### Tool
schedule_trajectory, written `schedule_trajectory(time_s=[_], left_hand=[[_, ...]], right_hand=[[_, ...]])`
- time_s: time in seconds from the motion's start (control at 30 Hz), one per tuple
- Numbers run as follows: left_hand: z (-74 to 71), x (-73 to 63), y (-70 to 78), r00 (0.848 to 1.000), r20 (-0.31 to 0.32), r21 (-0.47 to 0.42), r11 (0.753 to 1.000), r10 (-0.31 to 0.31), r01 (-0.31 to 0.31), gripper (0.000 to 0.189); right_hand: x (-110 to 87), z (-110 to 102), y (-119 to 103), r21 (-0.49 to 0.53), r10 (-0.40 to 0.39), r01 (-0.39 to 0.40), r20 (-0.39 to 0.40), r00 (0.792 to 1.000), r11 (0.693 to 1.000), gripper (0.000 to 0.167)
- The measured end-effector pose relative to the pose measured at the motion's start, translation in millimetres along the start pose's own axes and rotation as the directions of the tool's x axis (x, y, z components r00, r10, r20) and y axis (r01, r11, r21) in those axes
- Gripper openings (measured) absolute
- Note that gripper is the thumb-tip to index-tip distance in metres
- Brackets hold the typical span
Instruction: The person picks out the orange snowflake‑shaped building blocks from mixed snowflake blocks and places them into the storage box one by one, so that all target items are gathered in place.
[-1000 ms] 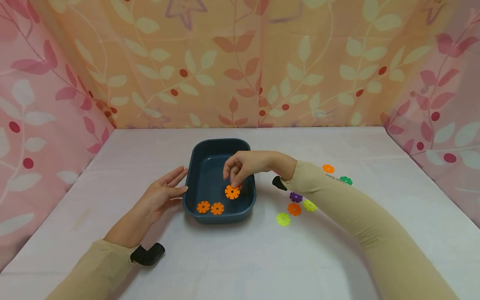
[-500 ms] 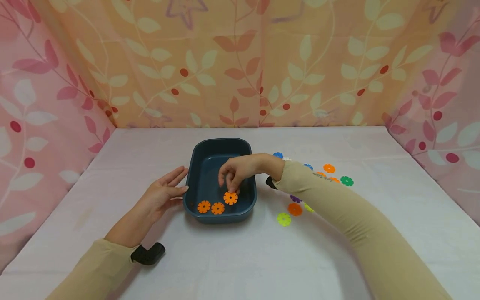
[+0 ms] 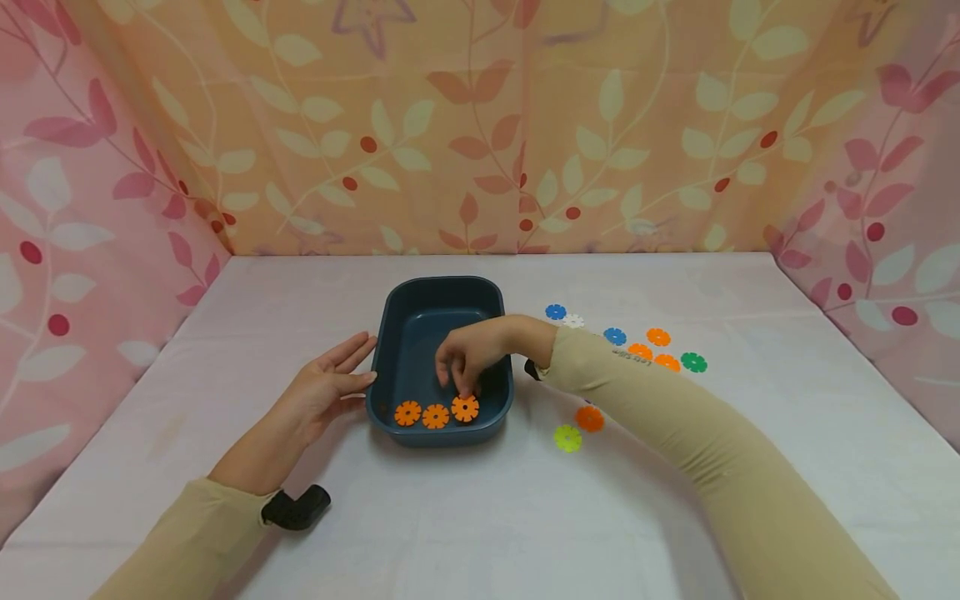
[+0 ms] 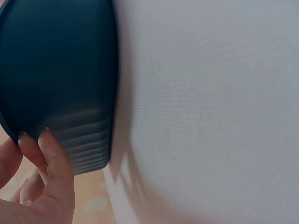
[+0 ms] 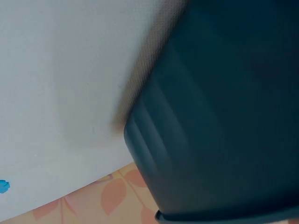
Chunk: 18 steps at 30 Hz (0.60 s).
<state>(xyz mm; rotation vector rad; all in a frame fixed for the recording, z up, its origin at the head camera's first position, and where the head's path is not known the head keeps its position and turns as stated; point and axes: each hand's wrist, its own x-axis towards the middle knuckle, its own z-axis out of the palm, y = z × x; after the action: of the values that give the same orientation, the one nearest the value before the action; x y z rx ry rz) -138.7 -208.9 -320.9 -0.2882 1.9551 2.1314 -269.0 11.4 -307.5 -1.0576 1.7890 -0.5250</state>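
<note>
A dark blue rectangular basin (image 3: 420, 342) with rounded corners stands on the white cloth. Inside it, my right hand (image 3: 476, 350) reaches down from the right, fingertips at the top edge of an orange snowflake disc (image 3: 465, 408), which they seem to pinch. To the left of that disc lie two more orange snowflake discs, one in the middle (image 3: 435, 417) and one at the corner (image 3: 407, 413). My left hand (image 3: 322, 392) rests against the basin's left side with fairly straight fingers (image 4: 58, 163). The right wrist view shows the basin's outer wall (image 5: 210, 116) but no fingers.
Right of the basin, loose snowflake discs lie on the cloth: a yellow-green disc (image 3: 567, 438), an orange-red disc (image 3: 590, 418), a green disc (image 3: 693, 362), a blue disc (image 3: 555, 312) and several others. My right sleeve (image 3: 675, 417) covers part of that area. A patterned curtain (image 3: 480, 125) hangs behind.
My right hand has lowered the orange snowflake disc toward the basin's near edge, into line with the other two. My left hand has stayed in place. More loose discs show beyond the right sleeve.
</note>
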Motion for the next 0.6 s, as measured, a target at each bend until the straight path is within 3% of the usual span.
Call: schedule_trajectory(time_s=[0.33,0.6], left_hand=[[0.1,-0.6,-0.1,1.000,0.003,0.018,1.000,0.007,-0.007,0.070],[-0.1,-0.6,-0.5,1.000,0.011,0.012,1.000,0.009,-0.009,0.070]], right_hand=[[7.6,3,-1,-0.071,0.086,-0.085,0.014,0.996,0.994,0.016],[16.5,-3,2,-0.047,0.128,-0.125,0.054,0.990,0.991,0.018]])
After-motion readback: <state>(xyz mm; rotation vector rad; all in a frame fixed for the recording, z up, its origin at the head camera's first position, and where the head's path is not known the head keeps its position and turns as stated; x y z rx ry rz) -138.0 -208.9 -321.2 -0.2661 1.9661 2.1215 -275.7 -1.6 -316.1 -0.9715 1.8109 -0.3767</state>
